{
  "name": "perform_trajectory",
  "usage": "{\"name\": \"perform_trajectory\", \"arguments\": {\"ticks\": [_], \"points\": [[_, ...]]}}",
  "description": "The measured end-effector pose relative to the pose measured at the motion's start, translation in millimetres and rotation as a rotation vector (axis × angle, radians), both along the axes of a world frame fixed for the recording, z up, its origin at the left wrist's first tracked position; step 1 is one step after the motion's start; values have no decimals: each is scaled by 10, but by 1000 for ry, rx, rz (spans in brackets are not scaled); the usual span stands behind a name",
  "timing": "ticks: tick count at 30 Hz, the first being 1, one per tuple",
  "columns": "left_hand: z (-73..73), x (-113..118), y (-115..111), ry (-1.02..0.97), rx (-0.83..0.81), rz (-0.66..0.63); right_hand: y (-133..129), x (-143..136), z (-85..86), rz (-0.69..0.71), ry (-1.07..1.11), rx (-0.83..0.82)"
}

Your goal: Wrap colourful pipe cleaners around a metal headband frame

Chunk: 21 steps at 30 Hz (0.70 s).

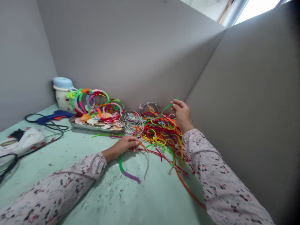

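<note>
My left hand (127, 144) is closed on a thin headband (130, 176) held just over the table. Green and purple fuzzy stem covers one arm of it, a short orange stretch shows by my fingertips, and the other arm is bare grey wire. Higher up on the right, my right hand (181, 113) pinches a green pipe cleaner (167, 108) between thumb and fingers. Its lower end runs down toward a tangled heap of colourful pipe cleaners (161, 128), so where it ends is hidden.
A metal tray (98, 127) holds round patterned pieces and several finished headbands (93, 101). Bare wire hoops (133, 122) lie beside it. At left are a blue glue gun (55, 117) with black cord, a lidded jar (64, 97) and a plastic bag (30, 139). Grey partitions (131, 47) enclose the table.
</note>
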<state>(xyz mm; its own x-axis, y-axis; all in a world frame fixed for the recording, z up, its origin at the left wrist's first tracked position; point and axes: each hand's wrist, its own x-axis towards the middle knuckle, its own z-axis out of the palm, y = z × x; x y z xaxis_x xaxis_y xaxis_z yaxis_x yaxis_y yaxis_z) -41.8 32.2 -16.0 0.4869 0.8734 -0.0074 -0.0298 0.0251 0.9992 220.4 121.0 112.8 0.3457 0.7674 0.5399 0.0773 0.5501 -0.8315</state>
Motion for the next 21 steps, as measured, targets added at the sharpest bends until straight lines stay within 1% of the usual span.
{"name": "perform_trajectory", "arguments": {"ticks": [5, 7, 9, 13, 17, 21], "points": [[3, -1, -10, -3, 1, -10, -63, 93, 36, 102, 276, 5], [5, 0, -14, -22, -4, -12, -77, 130, 67, 130, 339, 29], [12, 2, -16, -61, -37, -14, -86, 149, 85, 138, 331, 32], [26, 1, -8, -158, -163, -40, -84, 147, 62, 102, 231, -20], [10, -8, 14, -193, -186, -59, -82, 175, 43, 149, 319, -43], [-15, -11, 27, -209, -194, -67, -114, 207, 82, 221, 382, -42]]}}
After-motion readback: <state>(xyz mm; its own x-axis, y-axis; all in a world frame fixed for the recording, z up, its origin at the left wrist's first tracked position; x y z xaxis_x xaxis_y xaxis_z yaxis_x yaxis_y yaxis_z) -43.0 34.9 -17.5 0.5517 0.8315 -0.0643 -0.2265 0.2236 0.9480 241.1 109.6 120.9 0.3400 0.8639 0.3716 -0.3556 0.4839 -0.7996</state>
